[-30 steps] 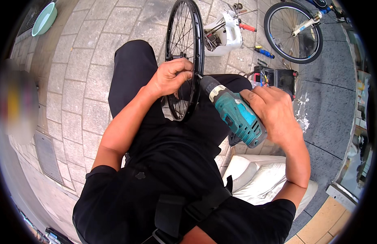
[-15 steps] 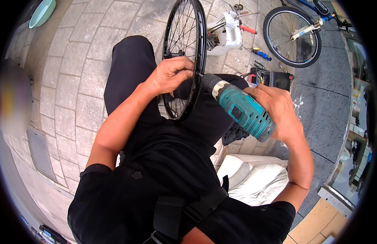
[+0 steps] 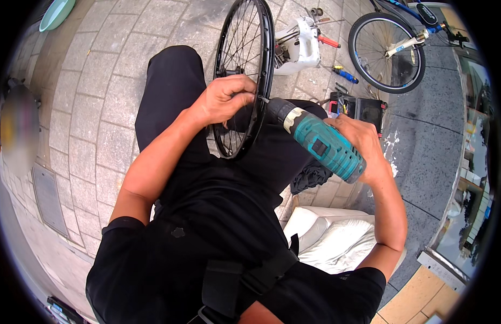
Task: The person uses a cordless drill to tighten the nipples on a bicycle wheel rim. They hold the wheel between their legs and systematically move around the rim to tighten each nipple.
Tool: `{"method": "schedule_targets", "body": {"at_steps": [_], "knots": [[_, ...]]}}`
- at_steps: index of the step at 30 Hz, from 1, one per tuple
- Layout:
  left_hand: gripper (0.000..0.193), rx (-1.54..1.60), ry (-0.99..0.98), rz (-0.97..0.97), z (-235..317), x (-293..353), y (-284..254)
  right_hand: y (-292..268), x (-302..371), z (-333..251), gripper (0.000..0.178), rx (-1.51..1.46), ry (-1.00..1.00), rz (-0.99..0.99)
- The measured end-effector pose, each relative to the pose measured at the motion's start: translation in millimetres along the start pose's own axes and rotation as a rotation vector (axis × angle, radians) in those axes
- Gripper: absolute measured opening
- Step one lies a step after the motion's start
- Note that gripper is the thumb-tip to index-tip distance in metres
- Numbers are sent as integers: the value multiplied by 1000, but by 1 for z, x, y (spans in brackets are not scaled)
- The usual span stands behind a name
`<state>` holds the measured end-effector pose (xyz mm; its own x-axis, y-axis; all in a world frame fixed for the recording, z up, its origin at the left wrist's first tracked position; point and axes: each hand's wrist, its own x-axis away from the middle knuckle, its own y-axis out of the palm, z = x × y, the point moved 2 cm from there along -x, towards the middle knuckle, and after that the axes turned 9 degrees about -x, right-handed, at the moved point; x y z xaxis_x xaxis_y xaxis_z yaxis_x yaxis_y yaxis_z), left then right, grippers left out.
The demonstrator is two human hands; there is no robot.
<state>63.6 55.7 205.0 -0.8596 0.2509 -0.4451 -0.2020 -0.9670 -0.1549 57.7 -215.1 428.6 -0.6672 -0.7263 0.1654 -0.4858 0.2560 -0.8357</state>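
Note:
A bare black bicycle wheel without a tyre stands upright between my legs, its spokes running to the hub. My left hand is closed at the inner side of the rim, thumb and fingers pinched among the spokes; the exact point of its hold is hidden. In my right hand is a teal and black cordless drill, gripped by the handle, which the drill's body mostly hides. Its bit points left and meets the outer face of the rim, across from my left fingertips.
Beyond the wheel, a cut white plastic container holds tools. A red-handled tool, a blue-handled screwdriver and an open black toolbox lie right of it. A bicycle rests farther right. White padded fabric sits beside me.
My view has shifted slightly. The drill's rear end has swung up a little, with its bit still at the rim. My left hand keeps its place on the wheel.

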Motion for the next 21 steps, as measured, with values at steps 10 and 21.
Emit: {"method": "schedule_targets", "body": {"at_steps": [10,21], "knots": [[7,-19,2,-5,1,-2,3,-17,-12,-18,56,113,7,-96],[6,-2,-6,-4,-3,-2,20,-30,-35,-66,36,52,338,-247]]}}
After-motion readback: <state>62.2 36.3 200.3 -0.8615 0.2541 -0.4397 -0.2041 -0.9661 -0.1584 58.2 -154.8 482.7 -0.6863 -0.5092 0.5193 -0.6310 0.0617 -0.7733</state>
